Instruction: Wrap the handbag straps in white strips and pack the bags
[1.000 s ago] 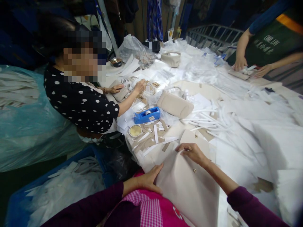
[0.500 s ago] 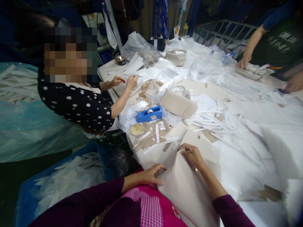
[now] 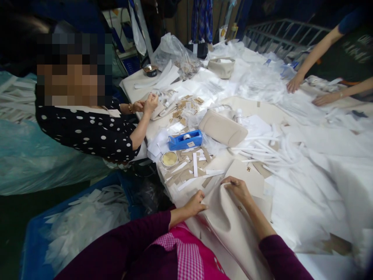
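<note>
A large cream bag (image 3: pixel 233 221) slants from the table edge down against my pink apron. My right hand (image 3: pixel 239 190) grips its upper edge, fingers folded over the material. On the left, my left hand (image 3: pixel 194 204) pinches the bag's other edge between thumb and fingers. Loose folds sag between the two hands, and an opening seam runs down the near side. Just beyond my right hand lies a cream flap (image 3: pixel 247 177) with a small gold emblem; whether it belongs to the same bag, I cannot tell.
Ahead stand a blue tape dispenser (image 3: pixel 185 140), a round yellow tin (image 3: pixel 169 158) and a cream pouch (image 3: pixel 223 127). Paper strips and white tubes litter the table. A blue bin (image 3: pixel 37 237) is at lower left. Two co-workers handle things at the left and far right.
My left hand has risen from beside the bag and taken its edge. The bag's side has folded and opened. The left co-worker now holds a cream piece; the right co-worker's hands lie flatter.
</note>
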`<action>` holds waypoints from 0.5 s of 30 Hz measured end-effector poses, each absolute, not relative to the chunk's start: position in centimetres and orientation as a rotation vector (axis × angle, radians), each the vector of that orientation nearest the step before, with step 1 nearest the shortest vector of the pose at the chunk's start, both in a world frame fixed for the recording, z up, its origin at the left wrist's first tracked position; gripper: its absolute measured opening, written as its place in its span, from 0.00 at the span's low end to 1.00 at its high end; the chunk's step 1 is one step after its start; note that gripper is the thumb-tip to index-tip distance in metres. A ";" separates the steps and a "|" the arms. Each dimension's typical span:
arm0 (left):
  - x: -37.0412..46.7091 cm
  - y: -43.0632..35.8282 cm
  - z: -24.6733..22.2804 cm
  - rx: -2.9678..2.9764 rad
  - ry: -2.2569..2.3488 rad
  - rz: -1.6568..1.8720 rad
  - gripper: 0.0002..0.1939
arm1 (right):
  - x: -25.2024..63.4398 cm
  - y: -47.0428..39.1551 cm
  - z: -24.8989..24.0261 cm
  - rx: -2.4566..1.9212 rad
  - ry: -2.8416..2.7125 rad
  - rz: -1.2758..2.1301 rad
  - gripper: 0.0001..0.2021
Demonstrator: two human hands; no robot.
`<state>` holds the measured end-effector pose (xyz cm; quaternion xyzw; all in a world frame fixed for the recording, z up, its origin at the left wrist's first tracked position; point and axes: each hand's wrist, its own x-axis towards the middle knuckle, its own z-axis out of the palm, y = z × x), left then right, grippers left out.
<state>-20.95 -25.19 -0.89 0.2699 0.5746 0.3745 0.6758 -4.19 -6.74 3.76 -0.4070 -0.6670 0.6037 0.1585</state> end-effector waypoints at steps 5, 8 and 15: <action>-21.4 -24.7 -0.2 0.881 1.558 0.728 0.26 | -4.7 -6.9 3.4 -1.168 -1.887 1.805 0.07; -22.2 -24.0 0.6 1.020 1.492 0.882 0.27 | -4.8 -6.9 3.4 -1.169 -1.893 1.813 0.08; -22.2 -20.9 -0.1 0.800 1.338 1.109 0.08 | -4.6 -6.5 3.3 -1.166 -1.863 1.880 0.09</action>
